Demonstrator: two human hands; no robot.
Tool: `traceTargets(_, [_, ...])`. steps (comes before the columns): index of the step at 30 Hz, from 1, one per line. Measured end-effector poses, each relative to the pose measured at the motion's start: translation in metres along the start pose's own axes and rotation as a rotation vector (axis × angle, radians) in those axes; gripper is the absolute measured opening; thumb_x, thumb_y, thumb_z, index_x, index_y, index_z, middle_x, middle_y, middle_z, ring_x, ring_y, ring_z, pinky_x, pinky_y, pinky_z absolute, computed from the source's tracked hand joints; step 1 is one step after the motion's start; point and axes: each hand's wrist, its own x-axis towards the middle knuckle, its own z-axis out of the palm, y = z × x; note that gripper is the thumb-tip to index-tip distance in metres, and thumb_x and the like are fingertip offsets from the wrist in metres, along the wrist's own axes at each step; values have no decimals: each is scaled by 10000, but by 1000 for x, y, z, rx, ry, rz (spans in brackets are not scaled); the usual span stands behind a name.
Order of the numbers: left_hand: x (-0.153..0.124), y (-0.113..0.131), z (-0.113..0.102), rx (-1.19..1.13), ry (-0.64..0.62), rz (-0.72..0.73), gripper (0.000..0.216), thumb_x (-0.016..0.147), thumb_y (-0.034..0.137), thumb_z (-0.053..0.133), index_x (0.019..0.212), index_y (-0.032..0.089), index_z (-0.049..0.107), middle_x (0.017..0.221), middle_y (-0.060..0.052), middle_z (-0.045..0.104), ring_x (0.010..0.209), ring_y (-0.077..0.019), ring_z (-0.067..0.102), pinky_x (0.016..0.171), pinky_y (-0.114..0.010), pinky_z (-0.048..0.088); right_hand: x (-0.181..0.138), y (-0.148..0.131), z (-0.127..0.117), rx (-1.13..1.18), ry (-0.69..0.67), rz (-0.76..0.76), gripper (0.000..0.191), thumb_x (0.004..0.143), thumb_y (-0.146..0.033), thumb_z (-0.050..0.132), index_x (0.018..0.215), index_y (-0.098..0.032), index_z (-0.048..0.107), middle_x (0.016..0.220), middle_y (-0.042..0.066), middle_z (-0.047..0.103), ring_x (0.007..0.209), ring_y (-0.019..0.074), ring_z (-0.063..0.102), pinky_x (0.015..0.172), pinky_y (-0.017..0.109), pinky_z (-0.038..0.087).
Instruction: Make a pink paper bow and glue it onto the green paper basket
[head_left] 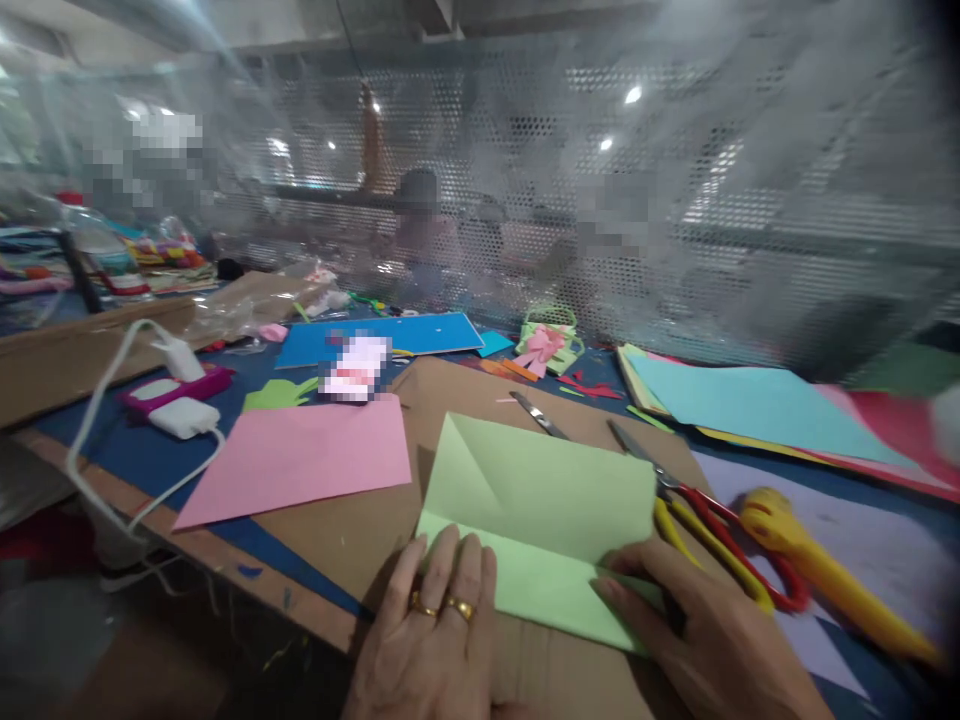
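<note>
A sheet of light green paper [540, 490] with crease lines lies on brown cardboard, its near part folded along a line. My left hand [431, 630] rests on the sheet's near left edge, fingers stretched out flat, two gold rings on them. My right hand [697, 610] pinches the near right edge between thumb and fingers. Just beyond that hand lie scissors [697, 495] with red and yellow handles, partly hidden by it. A narrow metal blade [538, 414] shows behind the paper's far edge; its other end is hidden.
Pink paper [307, 455] lies at left, below a phone [356, 368]. A purple power strip [176, 390] carries white plugs and a cable. Coloured sheets [765, 400] are stacked at right, near a yellow hand-shaped stick [832, 570]. A small green paper basket [551, 340] stands behind.
</note>
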Motion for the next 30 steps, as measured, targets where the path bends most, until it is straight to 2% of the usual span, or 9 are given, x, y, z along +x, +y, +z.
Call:
traceTargets(3, [-2, -1, 0, 4, -40, 75, 825, 926, 772, 339, 1294, 109, 661, 1251, -186, 674, 1227, -369, 533, 1073, -498, 332, -1, -8, -6, 44, -68, 73, 224, 956, -494, 533, 895, -310, 646, 872, 0, 707, 799, 250, 635, 713, 374, 478])
traceTargets(6, [-1, 0, -1, 54, -67, 131, 960, 805, 877, 429, 1498, 216, 489, 1203, -220, 673, 1151, -441, 572, 974, -548, 392, -2, -16, -8, 42, -72, 107, 153, 952, -431, 555, 903, -308, 633, 866, -23, 709, 785, 229, 643, 717, 369, 468])
traceTargets(8, [2, 2, -4, 94, -78, 153, 1026, 733, 932, 441, 1533, 290, 430, 1153, -230, 684, 1093, -468, 594, 914, -566, 415, -3, -20, -9, 37, -54, 114, 110, 946, -396, 569, 920, -306, 626, 850, -34, 710, 765, 211, 654, 705, 350, 471])
traceTargets(13, [13, 10, -11, 157, -138, 152, 1000, 626, 977, 490, 1409, 362, 586, 1085, -227, 707, 1027, -476, 619, 885, -584, 413, -5, -20, -6, -43, 41, 87, 93, 921, -290, 539, 987, -290, 605, 787, -20, 673, 693, 213, 646, 593, 320, 449])
traceTargets(18, [17, 13, -17, 130, -182, 123, 1032, 588, 1004, 437, 1374, 361, 620, 1105, -239, 699, 1043, -477, 606, 913, -602, 389, -9, -21, -12, -179, 216, -2, 132, 906, -213, 473, 926, -216, 603, 811, 57, 647, 667, 242, 620, 528, 342, 426])
traceTargets(21, [13, 8, -14, 97, -175, 98, 986, 653, 977, 428, 1400, 357, 598, 1135, -222, 690, 1079, -457, 588, 941, -581, 379, -17, -31, -18, -243, 344, -194, 237, 980, -237, 447, 1054, -181, 665, 1061, 136, 686, 951, 294, 650, 755, 428, 526])
traceTargets(24, [9, 3, -11, 62, -142, 140, 852, 787, 887, 444, 1427, 340, 576, 1160, -194, 686, 1101, -412, 578, 967, -530, 373, -28, -42, -13, -356, 310, -554, 379, 1044, -360, 436, 1303, -156, 624, 1345, 116, 659, 1253, 281, 581, 970, 418, 526])
traceTargets(27, [10, 5, -11, 83, -187, 123, 863, 766, 896, 467, 1378, 311, 633, 1173, -220, 681, 1112, -436, 570, 960, -541, 374, -40, -42, 2, -488, 214, -696, 676, 1013, -634, 380, 1377, -98, 574, 1424, 90, 612, 1302, 250, 575, 965, 361, 571])
traceTargets(30, [14, 13, -17, 82, -312, 25, 872, 689, 895, 575, 1355, 337, 646, 1213, -231, 666, 1147, -474, 549, 969, -587, 363, -49, -34, 12, -561, 180, -706, 695, 993, -636, 443, 1389, -77, 560, 1430, 115, 588, 1273, 269, 606, 919, 368, 609])
